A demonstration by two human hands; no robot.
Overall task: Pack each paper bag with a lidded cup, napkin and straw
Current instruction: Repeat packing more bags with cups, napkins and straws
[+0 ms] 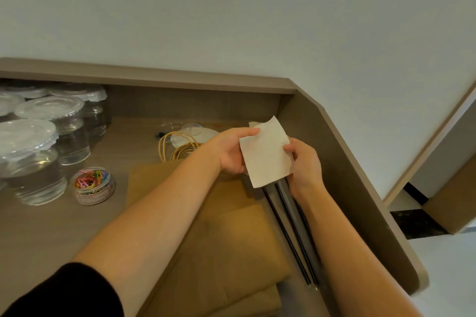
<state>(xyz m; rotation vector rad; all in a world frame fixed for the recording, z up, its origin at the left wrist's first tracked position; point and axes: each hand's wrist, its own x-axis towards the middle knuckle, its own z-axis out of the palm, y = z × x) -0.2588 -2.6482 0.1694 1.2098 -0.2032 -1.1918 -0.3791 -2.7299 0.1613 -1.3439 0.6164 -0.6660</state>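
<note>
Fingers (253, 132) of the left hand (231, 152) and the right hand (305, 162) pinched one napkin (265, 154) at opposite edges, apparently to separate it, above flat paper bags (221, 239). Black straws (291, 234) lay at 5 o'clock; lidded cups (49, 121) waited at 9 o'clock on the desk (77, 226).

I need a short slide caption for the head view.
Both hands, left hand and right hand, hold a napkin above flat paper bags.
</note>
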